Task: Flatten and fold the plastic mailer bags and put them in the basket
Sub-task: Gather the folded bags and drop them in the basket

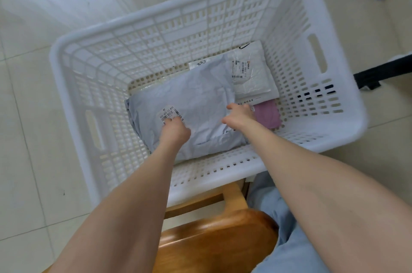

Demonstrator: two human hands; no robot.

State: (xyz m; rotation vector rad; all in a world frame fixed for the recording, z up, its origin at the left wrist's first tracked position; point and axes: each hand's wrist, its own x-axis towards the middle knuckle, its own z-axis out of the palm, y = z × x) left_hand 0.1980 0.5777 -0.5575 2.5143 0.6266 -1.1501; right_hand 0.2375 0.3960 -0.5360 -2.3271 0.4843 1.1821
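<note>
The pale beige tiled floor (33,161) fills the view. On it stands the white slotted plastic basket (169,8), its near rim against the glossy brown wooden stool (214,241) at my 6 o'clock.

The task's thing, a folded, crinkled grey-blue plastic mailer bag (196,98), lies flat on the basket's bottom, covering the centre and reaching towards 7 o'clock. At its 1 o'clock lies a white plastic mailer bag (256,72) with a printed shipping label, partly tucked under the grey-blue one. At its 3 o'clock sits a small pink-purple padded mailer (267,116), just beside the edge.

Both my arms reach down into the basket. My left hand (175,131) rests on the bag's 8 o'clock part, fingers stretched flat and touching the white barcode sticker (167,113). My right hand (242,116) rests on the bag's 3 o'clock edge, thumb and forefinger spread wide, gripping nothing.
</note>
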